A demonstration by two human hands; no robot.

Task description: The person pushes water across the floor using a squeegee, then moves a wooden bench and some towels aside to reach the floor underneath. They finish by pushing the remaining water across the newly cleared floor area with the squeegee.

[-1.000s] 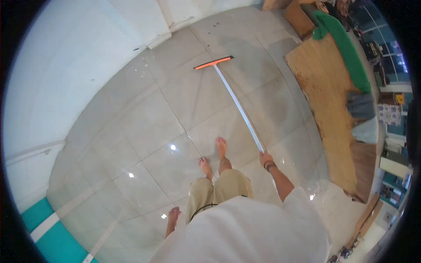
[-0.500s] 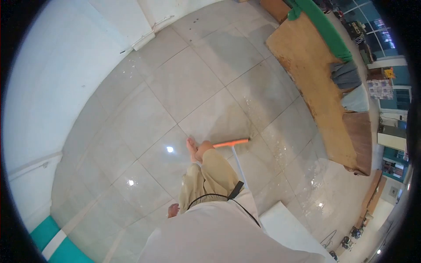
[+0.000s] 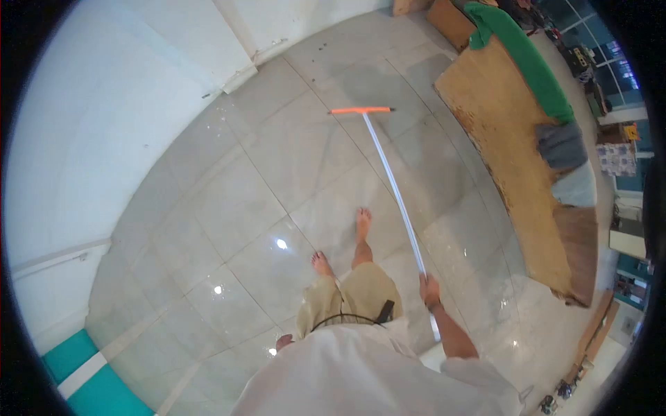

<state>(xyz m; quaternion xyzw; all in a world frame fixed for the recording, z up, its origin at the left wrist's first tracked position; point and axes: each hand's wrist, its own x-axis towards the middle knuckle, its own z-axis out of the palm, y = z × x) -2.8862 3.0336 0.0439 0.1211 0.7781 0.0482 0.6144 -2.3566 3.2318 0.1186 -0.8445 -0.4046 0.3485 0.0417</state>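
Observation:
My right hand (image 3: pixel 430 291) is wrapped round the white pole of a squeegee (image 3: pixel 395 187), near its lower end. The pole slants up and left to an orange squeegee head (image 3: pixel 361 110), which rests on the wet tiled floor (image 3: pixel 257 139) ahead of my feet. Only a small part of my left hand (image 3: pixel 284 341) shows, low at the left side of my waist; its fingers cannot be made out. My two bare feet stand apart on the tiles.
A large brown board (image 3: pixel 506 152) with a green cloth (image 3: pixel 527 66) over its edge stands on the right. A white wall (image 3: pixel 118 104) runs along the left. Teal and white panels (image 3: pixel 97 374) lie at the lower left.
The squeegee head has moved from beside my feet to far ahead on the floor. My right hand and the pole have come into view, and my feet have moved apart.

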